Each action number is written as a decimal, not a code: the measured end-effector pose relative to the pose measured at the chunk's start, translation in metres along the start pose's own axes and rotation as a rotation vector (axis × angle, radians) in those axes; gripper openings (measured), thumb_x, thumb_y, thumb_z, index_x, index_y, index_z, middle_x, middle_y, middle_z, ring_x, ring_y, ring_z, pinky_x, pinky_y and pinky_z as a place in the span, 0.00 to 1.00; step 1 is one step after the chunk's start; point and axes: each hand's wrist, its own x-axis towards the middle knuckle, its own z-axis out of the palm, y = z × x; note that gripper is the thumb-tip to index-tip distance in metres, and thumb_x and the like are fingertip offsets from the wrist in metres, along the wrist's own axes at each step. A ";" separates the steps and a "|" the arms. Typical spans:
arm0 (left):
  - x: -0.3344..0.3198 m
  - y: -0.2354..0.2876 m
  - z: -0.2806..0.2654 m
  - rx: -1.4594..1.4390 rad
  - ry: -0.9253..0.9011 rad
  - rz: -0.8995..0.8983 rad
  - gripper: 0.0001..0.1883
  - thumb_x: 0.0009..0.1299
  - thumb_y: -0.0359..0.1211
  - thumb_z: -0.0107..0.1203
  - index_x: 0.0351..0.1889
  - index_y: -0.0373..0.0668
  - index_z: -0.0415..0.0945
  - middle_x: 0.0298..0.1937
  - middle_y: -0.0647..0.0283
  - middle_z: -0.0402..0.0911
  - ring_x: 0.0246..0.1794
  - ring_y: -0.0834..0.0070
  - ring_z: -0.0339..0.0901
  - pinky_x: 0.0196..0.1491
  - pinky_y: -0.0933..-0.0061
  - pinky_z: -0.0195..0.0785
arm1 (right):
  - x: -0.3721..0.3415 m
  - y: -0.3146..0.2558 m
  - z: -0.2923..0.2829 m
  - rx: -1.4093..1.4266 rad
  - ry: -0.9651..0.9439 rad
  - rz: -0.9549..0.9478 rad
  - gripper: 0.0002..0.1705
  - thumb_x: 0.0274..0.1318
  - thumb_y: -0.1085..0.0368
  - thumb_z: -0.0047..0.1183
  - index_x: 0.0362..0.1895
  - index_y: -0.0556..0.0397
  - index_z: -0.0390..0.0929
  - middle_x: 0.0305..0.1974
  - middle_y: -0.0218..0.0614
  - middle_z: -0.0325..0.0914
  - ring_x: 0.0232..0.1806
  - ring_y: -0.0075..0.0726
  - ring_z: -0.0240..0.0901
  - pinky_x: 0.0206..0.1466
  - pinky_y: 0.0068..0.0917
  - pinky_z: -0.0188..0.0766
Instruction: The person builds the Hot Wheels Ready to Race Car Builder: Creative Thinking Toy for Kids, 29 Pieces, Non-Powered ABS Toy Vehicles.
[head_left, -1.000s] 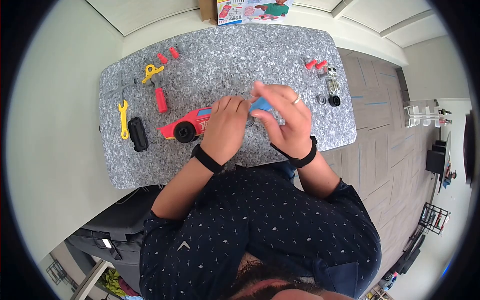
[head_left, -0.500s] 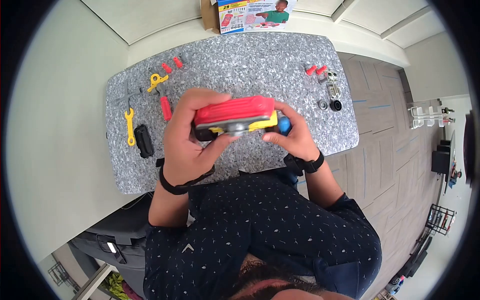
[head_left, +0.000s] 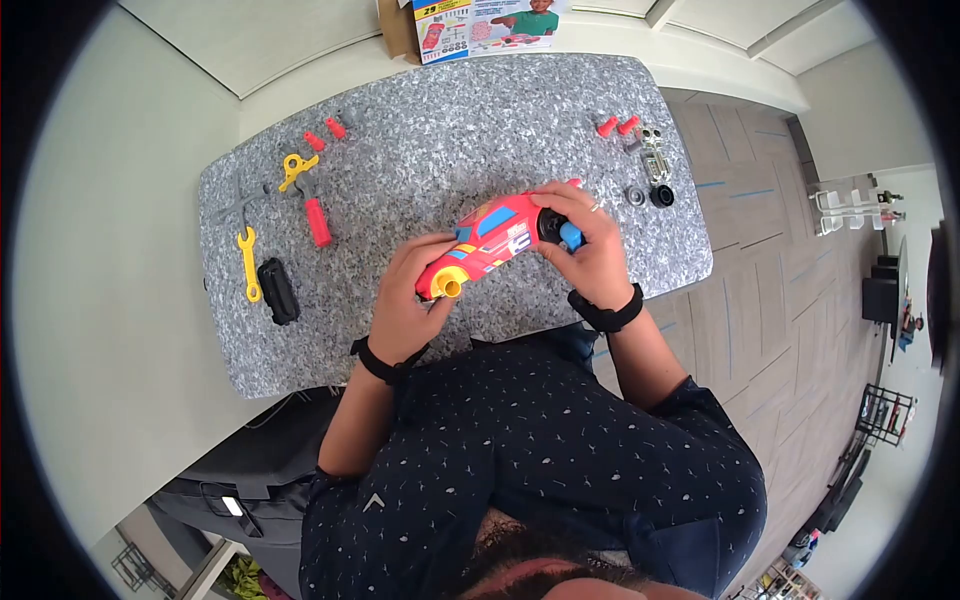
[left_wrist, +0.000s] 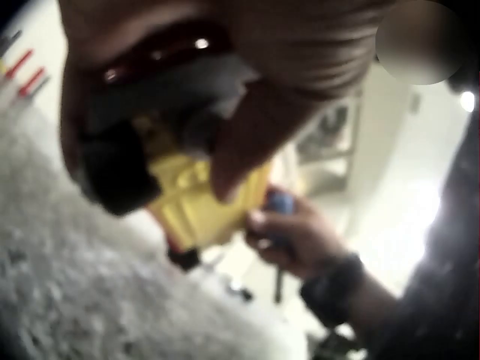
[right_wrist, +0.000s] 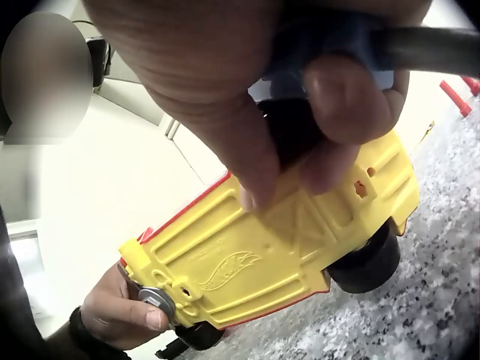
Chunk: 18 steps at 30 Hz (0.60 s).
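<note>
Spreads a speckled gray tabletop (head_left: pixel 500 110) under everything, with a printed cardboard box (head_left: pixel 485 28) beyond the far edge. Wears a dark patterned shirt (head_left: pixel 560 430) close against the near edge.

Holds a red toy race car (head_left: pixel 495 235) up off the tabletop in both hands, tilted, near the middle of the near side. In the right wrist view, displays a yellow underside. Grips one end of the car with the left hand (head_left: pixel 403 300), curled around the red body, thumb underneath beside a gray round cap (right_wrist: pixel 156 300). Pinches a blue tool (head_left: pixel 571 236) with a dark shaft in the right hand (head_left: pixel 595 255), bent around the other end of the car, against a mounted black wheel (head_left: pixel 549 226).

On the left of the tabletop, in the head view: a gray cross-shaped wrench (head_left: pixel 238 202), a yellow wrench (head_left: pixel 249 265), a black molded part (head_left: pixel 278 291) just beside, a red-handled tool (head_left: pixel 317 222) near a yellow bracket (head_left: pixel 298 170), and two small red pieces (head_left: pixel 314 141).

On the right: a silver engine piece (head_left: pixel 654 162), a loose black wheel (head_left: pixel 662 196), two red bolts (head_left: pixel 607 127) and a small gray ring (head_left: pixel 635 196).
</note>
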 end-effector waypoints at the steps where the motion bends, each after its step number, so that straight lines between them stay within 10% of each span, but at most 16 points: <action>1: -0.003 -0.007 0.003 -0.034 0.015 -0.006 0.24 0.67 0.22 0.74 0.61 0.36 0.81 0.69 0.49 0.85 0.69 0.54 0.85 0.72 0.56 0.75 | 0.000 -0.002 -0.002 -0.008 -0.001 -0.015 0.34 0.50 0.68 0.84 0.64 0.51 0.88 0.66 0.44 0.87 0.67 0.56 0.85 0.69 0.44 0.82; 18: -0.020 -0.043 -0.003 -0.169 0.036 -0.078 0.26 0.68 0.24 0.76 0.63 0.35 0.81 0.71 0.49 0.85 0.70 0.61 0.85 0.72 0.61 0.76 | -0.025 0.141 -0.141 -0.757 0.077 0.428 0.30 0.49 0.69 0.82 0.59 0.51 0.90 0.59 0.48 0.88 0.64 0.62 0.83 0.66 0.51 0.81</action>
